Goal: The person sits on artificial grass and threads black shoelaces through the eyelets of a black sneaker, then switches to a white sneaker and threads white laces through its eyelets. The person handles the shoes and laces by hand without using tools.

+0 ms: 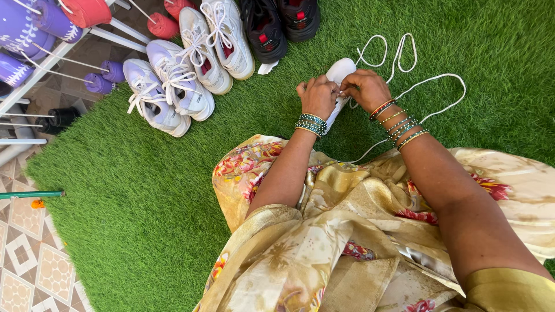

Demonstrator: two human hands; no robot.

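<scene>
Green artificial turf [144,190] covers most of the floor, with patterned tile [23,254] showing at its left edge. On it sits a person in a cream floral garment [324,231] that spreads across the lap, both forearms reaching forward.

Along the far edge of the turf stands a row of finished footwear: two pairs of white sneakers [185,63] with laces tied, and beside them a pair of black shoes [280,26] with small red patches on the tongues. To the left, a white rack [58,52] holds purple and red spools [34,29] on thin pins; I see no packages or signs anywhere.

Between the hands lies a single white shoe [339,75], toe pointing away, resting on the turf just ahead of the knees. A long white lace [404,75] runs out from it in loose loops to the right and trails back toward the lap.

The left hand [318,95], bangles at the wrist, is closed over the shoe's upper, steadying it. The right hand [364,89] pinches the lace close against the shoe, fingers drawn narrow. My judgement is that lacing is in hand, part-way along; feeding the lace on calls for a fine pinch at the lace end and a steady shoe.
</scene>
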